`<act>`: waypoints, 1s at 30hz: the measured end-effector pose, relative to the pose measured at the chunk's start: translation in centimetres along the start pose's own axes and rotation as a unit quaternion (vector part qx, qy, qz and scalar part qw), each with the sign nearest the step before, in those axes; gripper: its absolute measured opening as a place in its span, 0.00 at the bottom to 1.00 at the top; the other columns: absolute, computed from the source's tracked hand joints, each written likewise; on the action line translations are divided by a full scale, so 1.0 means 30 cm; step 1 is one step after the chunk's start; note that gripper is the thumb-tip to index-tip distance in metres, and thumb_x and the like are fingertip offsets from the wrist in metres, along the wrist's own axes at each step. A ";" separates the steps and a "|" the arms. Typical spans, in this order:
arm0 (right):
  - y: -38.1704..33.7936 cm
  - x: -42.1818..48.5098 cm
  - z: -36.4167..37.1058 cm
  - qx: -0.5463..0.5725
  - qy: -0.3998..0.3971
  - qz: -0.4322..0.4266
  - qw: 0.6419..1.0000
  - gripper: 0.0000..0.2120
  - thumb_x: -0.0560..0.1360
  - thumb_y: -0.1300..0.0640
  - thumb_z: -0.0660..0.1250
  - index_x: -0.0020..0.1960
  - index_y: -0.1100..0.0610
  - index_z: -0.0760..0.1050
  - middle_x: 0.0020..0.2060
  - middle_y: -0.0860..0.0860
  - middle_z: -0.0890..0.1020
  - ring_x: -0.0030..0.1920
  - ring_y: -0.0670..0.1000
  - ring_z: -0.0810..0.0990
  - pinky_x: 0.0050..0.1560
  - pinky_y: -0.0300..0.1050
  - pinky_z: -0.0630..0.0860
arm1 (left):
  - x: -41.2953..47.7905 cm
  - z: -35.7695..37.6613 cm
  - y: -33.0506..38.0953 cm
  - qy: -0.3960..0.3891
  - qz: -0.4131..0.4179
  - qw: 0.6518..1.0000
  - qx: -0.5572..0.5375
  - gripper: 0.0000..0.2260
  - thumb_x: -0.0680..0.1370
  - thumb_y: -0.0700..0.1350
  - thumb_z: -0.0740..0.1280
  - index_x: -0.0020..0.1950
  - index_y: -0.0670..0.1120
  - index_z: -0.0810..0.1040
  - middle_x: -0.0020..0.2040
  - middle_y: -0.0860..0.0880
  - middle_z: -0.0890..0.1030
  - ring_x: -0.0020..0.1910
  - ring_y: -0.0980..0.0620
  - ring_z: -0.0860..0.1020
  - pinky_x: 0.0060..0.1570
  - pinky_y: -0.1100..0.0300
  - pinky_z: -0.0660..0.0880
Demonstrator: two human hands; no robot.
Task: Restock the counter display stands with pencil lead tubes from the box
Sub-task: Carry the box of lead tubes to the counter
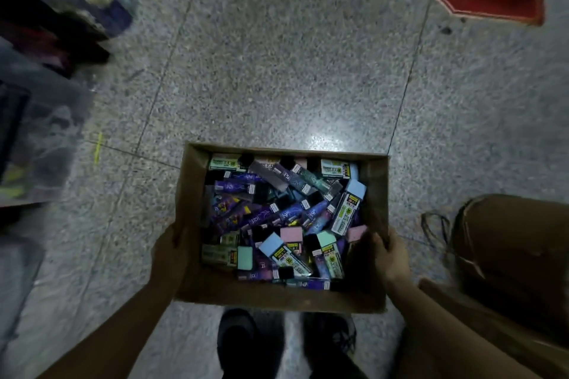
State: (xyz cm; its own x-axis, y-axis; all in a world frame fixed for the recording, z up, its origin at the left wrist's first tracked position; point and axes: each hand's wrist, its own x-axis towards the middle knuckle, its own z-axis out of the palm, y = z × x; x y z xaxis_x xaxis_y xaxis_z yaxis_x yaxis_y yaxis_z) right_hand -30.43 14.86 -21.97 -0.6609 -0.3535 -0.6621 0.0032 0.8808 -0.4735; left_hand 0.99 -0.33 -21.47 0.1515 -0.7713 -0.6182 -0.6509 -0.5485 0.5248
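One open cardboard box (277,295) was held above the speckled floor (277,71). The left hand (167,255) and the right hand (392,258) each gripped a side wall. Inside lay a jumbled heap of pencil lead tubes (277,218), too many to count.

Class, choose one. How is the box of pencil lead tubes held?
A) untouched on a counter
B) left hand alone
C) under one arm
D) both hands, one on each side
D: the left hand and right hand each grip one side wall of the box.
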 end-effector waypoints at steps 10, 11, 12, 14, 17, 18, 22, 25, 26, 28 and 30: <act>-0.646 -0.453 -0.518 0.006 0.004 -0.048 0.999 0.10 0.79 0.62 0.60 0.58 0.62 0.74 0.47 0.55 0.80 0.48 0.52 0.76 0.45 0.40 0.67 | -0.378 -0.552 0.592 0.013 -0.002 0.999 -0.036 0.06 0.79 0.42 0.63 0.49 0.41 0.77 0.49 0.37 0.80 0.52 0.39 0.78 0.52 0.44 0.73; -0.725 -0.506 -0.586 0.009 0.003 -0.064 0.998 0.09 0.79 0.62 0.60 0.57 0.62 0.75 0.47 0.56 0.80 0.48 0.52 0.77 0.45 0.41 0.68 | -0.426 -0.617 0.671 0.018 0.011 0.999 -0.033 0.06 0.79 0.43 0.64 0.47 0.41 0.77 0.47 0.38 0.80 0.51 0.39 0.78 0.50 0.44 0.73; -0.799 -0.552 -0.647 0.013 0.005 -0.073 0.997 0.09 0.79 0.61 0.60 0.56 0.62 0.75 0.48 0.57 0.81 0.49 0.52 0.77 0.46 0.42 0.68 | -0.472 -0.682 0.747 0.022 0.028 0.999 -0.025 0.08 0.79 0.44 0.64 0.45 0.40 0.77 0.44 0.37 0.80 0.48 0.39 0.78 0.48 0.45 0.72; -0.935 -0.626 -0.756 0.017 0.014 -0.086 0.996 0.09 0.79 0.59 0.60 0.56 0.59 0.75 0.48 0.56 0.82 0.49 0.53 0.78 0.47 0.44 0.69 | -0.554 -0.795 0.897 0.040 0.072 0.997 -0.003 0.10 0.79 0.43 0.64 0.43 0.37 0.76 0.40 0.36 0.78 0.44 0.42 0.76 0.41 0.51 0.67; -1.137 -0.680 -0.893 0.034 0.006 -0.104 0.994 0.08 0.79 0.57 0.59 0.54 0.57 0.75 0.47 0.55 0.82 0.49 0.54 0.79 0.48 0.47 0.73 | -0.631 -0.918 1.120 0.069 0.122 0.990 0.029 0.08 0.80 0.37 0.61 0.43 0.35 0.75 0.38 0.34 0.76 0.42 0.39 0.76 0.37 0.56 0.59; -1.202 -0.683 -0.931 0.046 0.002 -0.104 0.993 0.08 0.79 0.57 0.59 0.54 0.57 0.75 0.47 0.56 0.82 0.50 0.55 0.80 0.49 0.49 0.75 | -0.645 -0.945 1.187 0.075 0.130 0.988 0.023 0.07 0.79 0.37 0.61 0.44 0.35 0.75 0.38 0.34 0.76 0.42 0.39 0.75 0.37 0.55 0.61; -1.463 -0.630 -1.058 0.046 0.001 -0.124 0.991 0.10 0.79 0.58 0.58 0.57 0.60 0.74 0.50 0.59 0.82 0.52 0.58 0.79 0.53 0.56 0.76 | -0.647 -1.008 1.452 0.088 0.096 0.991 -0.008 0.06 0.81 0.40 0.60 0.46 0.41 0.73 0.41 0.38 0.75 0.43 0.46 0.73 0.43 0.51 0.67; -1.658 -0.539 -1.133 0.010 0.010 -0.145 0.989 0.11 0.79 0.58 0.59 0.57 0.60 0.74 0.49 0.58 0.81 0.50 0.58 0.79 0.52 0.53 0.76 | -0.595 -1.022 1.626 0.114 0.073 0.991 0.003 0.11 0.81 0.42 0.60 0.43 0.37 0.74 0.39 0.36 0.75 0.42 0.44 0.74 0.39 0.52 0.64; -1.721 -0.507 -1.154 0.001 0.008 -0.153 0.988 0.11 0.79 0.58 0.59 0.57 0.60 0.74 0.49 0.58 0.81 0.51 0.58 0.79 0.52 0.54 0.76 | -0.572 -1.026 1.682 0.122 0.072 0.990 0.006 0.12 0.81 0.43 0.60 0.44 0.35 0.75 0.41 0.34 0.76 0.43 0.41 0.76 0.40 0.51 0.66; -1.854 -0.444 -1.195 -0.016 0.007 -0.165 0.986 0.12 0.79 0.57 0.59 0.58 0.61 0.74 0.51 0.58 0.81 0.52 0.59 0.79 0.53 0.55 0.76 | -0.529 -1.036 1.791 0.135 0.083 0.987 0.014 0.14 0.80 0.45 0.61 0.48 0.34 0.77 0.44 0.32 0.78 0.46 0.36 0.77 0.43 0.48 0.69; -1.997 -0.388 -1.230 -0.030 0.004 -0.180 0.983 0.13 0.79 0.57 0.59 0.59 0.62 0.74 0.52 0.60 0.81 0.53 0.60 0.78 0.55 0.56 0.75 | -0.484 -1.055 1.902 0.142 0.093 0.985 0.004 0.12 0.79 0.44 0.62 0.46 0.35 0.77 0.43 0.32 0.79 0.44 0.36 0.77 0.41 0.49 0.69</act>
State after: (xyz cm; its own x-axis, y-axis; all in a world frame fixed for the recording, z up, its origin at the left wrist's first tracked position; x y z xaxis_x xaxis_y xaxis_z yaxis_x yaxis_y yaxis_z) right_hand -50.63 -22.18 35.53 -0.6170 -0.6437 -0.4528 -0.2756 0.7156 -0.6418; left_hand -14.82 -30.65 35.99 0.2302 -0.9185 -0.3216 -0.6926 -0.3868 0.6088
